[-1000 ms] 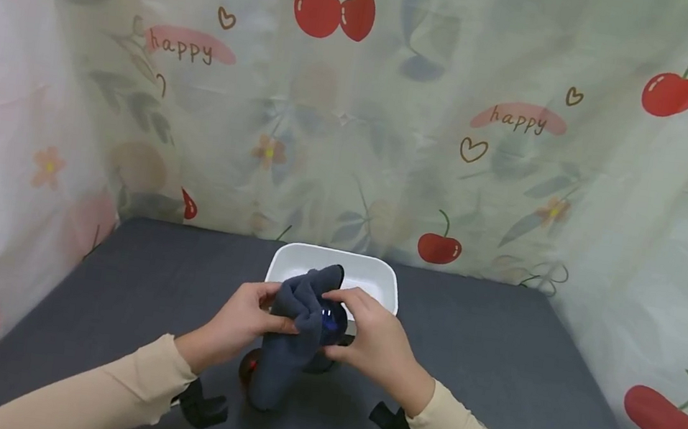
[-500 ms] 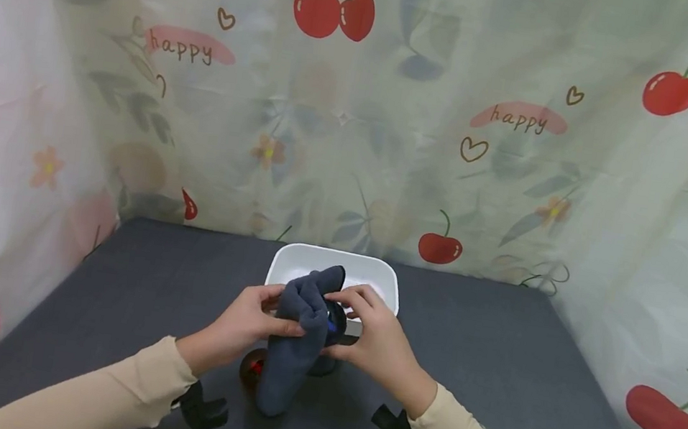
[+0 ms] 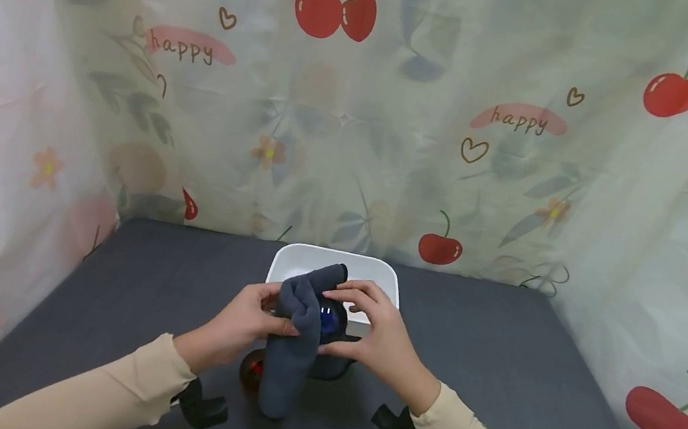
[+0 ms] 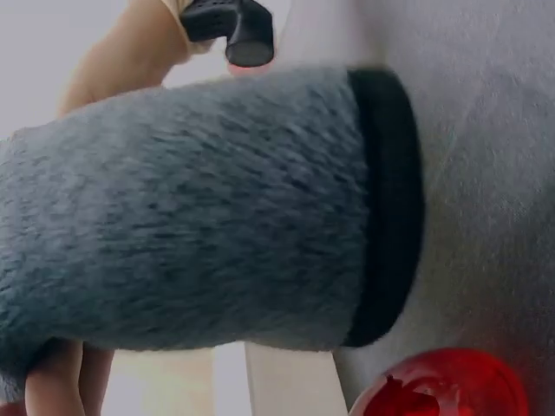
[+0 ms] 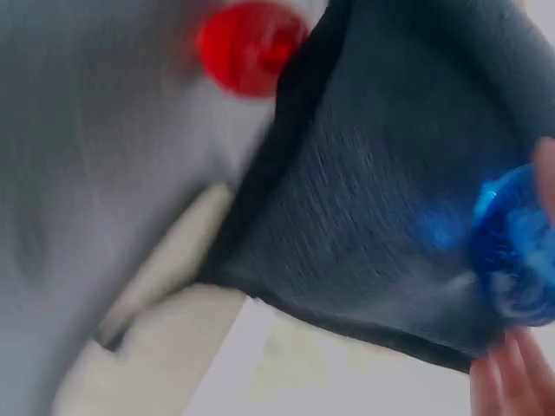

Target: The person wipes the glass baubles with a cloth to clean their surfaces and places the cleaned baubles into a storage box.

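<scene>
My left hand (image 3: 239,320) pinches a dark grey plush cloth (image 3: 285,377) between thumb and fingers, near the middle of the table. One part of the cloth hangs down in front, and another flap lies behind. A glossy, see-through blue ball (image 3: 332,320) sits against the cloth's right side. Around it curl the thumb and fingers of my right hand (image 3: 385,339). In the right wrist view the blue ball (image 5: 516,247) lies against the spread cloth (image 5: 390,173). On the table below the left hand rests a see-through red ball (image 3: 252,369), partly hidden by the cloth.
Directly behind the hands stands a white rectangular tray (image 3: 378,277), its front partly covered by cloth and hands. The dark grey tabletop (image 3: 482,356) extends to both sides. A printed curtain (image 3: 354,136) encloses the back and sides. Black camera mounts (image 3: 201,407) hang beneath the wrists.
The cloth shifts slightly, and more of its rear flap shows below the blue ball. More of the ball is visible than half a second ago. The right fingers have shifted slightly around it.
</scene>
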{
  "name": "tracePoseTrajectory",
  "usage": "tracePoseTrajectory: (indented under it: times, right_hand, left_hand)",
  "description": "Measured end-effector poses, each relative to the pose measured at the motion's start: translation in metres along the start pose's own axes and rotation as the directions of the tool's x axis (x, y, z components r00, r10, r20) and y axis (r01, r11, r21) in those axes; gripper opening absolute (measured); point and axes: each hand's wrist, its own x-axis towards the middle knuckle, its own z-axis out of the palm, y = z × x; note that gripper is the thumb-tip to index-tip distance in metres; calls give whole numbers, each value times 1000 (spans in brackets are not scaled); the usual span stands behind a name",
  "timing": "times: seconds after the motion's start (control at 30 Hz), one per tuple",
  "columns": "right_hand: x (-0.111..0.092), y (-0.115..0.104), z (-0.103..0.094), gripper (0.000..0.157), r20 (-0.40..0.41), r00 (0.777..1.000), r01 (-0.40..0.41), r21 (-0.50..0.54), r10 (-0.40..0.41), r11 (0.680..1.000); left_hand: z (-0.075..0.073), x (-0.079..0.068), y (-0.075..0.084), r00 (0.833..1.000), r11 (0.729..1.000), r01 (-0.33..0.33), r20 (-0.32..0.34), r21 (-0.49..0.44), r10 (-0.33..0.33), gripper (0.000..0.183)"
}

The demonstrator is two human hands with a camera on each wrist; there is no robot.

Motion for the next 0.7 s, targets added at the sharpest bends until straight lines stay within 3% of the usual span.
tracePoseTrajectory:
  times: [0.07,0.13,0.2,0.27,0.33,0.4,0.47,0.53,0.6,0.7]
  right_hand:
    - [2,-2,-2,70,-11,997,75,-147,-78,986]
    - [3,-4,-4,69,4,995,101,-176,-102,979]
    - [3,-3,-6,67,16,997,76,-88,-75,993]
    - [2,-2,-6,65,32,999,-9,100,6,995]
    - [2,-1,-4,66,51,995,-98,277,87,956]
    - [2,-1,-2,65,65,989,-150,331,136,932]
    - [2,-2,1,64,68,991,-127,240,114,962]
    - [3,-3,2,64,59,997,-60,59,57,996]
    - [3,-4,2,64,48,999,19,-112,-14,994]
    - [2,-5,2,63,39,997,78,-224,-71,971]
  left_hand:
    - [0,0,1,1000,1000,-7,-23,16,7,50]
    - [-1,0,1,999,1000,-4,-36,17,4,46]
    - [-2,-1,2,999,1000,3,-39,8,-2,45]
    - [-2,-2,4,999,1000,15,-28,-16,-15,46]
    - [-2,-2,6,1000,999,27,-2,-41,-27,50]
    - [-2,-2,7,999,998,34,19,-50,-33,54]
    - [-2,-2,8,999,999,34,28,-35,-33,58]
    - [-3,-1,7,999,999,36,16,-7,-36,60]
    - [-3,0,6,999,999,35,7,29,-35,60]
    - [-4,0,5,999,998,44,-10,46,-44,56]
